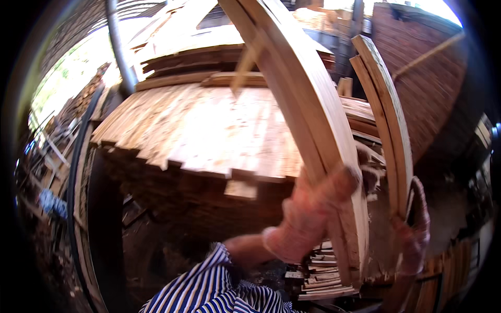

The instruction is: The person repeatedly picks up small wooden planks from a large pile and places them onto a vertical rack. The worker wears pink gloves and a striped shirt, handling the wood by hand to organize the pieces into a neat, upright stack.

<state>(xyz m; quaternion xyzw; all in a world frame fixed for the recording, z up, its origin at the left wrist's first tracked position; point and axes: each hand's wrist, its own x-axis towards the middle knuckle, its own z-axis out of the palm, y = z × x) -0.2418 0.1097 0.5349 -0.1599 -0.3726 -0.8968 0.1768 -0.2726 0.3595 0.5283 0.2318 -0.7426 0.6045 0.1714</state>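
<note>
striped sleeve (209, 284); left grip (308, 216) clamps planks (313, 104), right grip (412, 240) clamps boards (386, 115); gap between edges

Left hand (312, 216) is super blurry, right hand (412, 240) kinda too, and long planks (310, 99) get chopped by the top edge.

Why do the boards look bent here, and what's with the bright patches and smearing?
In the head view, the fisheye lens likely bows the raised boards and leaves dark corners; also in the head view, glare washes out the top of the plank stack while its near side sits in shadow; in that head view, the left hand looks smeared, probably motion blur.
</note>
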